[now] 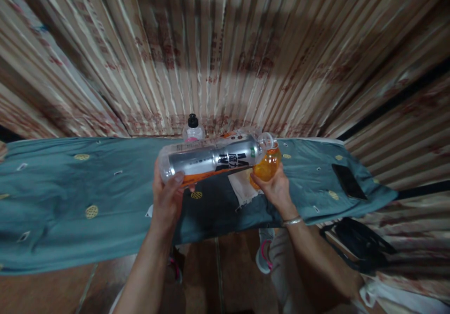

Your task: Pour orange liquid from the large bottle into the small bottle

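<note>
My left hand (168, 197) is wrapped round the base of a large clear plastic bottle (211, 159) with a silver, black and orange label. This bottle lies nearly level in the air, its open neck pointing right. My right hand (276, 187) grips a smaller bottle (267, 165) that looks amber orange. The mouths of the two bottles meet or overlap; whether liquid passes between them cannot be made out. Beneath the smaller bottle a whitish cloth (242, 190) lies on the table, partly covered by my right hand.
A teal patterned cloth (63, 178) covers the long narrow table. Behind the large bottle stands a clear bottle with a black cap (192, 122). A black phone (348, 181) rests at the right. Pleated curtains (218, 61) hang behind. A dark bag (362, 243) sits below right.
</note>
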The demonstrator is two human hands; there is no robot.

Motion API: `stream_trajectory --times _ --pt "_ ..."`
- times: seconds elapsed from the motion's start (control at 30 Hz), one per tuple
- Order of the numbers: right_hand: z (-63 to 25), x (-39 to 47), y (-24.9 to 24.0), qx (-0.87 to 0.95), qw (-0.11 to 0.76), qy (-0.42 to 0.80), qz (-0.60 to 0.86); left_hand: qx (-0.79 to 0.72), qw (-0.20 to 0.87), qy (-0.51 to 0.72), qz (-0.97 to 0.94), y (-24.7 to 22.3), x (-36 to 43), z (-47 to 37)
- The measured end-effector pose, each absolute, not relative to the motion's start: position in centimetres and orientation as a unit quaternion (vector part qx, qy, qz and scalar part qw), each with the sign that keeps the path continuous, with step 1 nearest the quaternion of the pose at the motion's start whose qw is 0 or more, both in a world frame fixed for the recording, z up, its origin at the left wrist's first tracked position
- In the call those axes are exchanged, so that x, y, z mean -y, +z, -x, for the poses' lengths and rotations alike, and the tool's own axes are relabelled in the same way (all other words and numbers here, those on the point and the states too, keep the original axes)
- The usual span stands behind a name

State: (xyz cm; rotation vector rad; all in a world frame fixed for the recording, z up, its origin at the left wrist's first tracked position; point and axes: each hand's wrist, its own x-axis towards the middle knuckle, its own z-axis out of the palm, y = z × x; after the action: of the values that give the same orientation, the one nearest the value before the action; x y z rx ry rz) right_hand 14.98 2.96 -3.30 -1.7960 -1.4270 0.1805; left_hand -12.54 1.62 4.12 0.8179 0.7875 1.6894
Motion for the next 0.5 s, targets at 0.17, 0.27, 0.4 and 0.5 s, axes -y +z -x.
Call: stream_trajectory --times 0.17,0.27,0.4,0.5 --pt "-15.02 -2.98 -3.44 0.574 0.403 0.063 0.710 -0.339 0.506 0.710 -0.353 4.28 -1.59 12.65" --pt "-15.03 -3.02 -3.51 0.574 0.403 0.063 0.710 -0.345 0.507 0.711 -0.344 4.42 -1.58 12.71" --pt "-15.05 -3.04 -3.52 0.571 0.400 0.067 0.714 -0.350 0.511 0.713 -0.329 4.40 -1.63 12.80" --pt "-15.05 -3.03 -3.50 0.566 0.397 0.071 0.719 -0.345 0.511 0.717 -0.325 4.35 -1.66 12.83"
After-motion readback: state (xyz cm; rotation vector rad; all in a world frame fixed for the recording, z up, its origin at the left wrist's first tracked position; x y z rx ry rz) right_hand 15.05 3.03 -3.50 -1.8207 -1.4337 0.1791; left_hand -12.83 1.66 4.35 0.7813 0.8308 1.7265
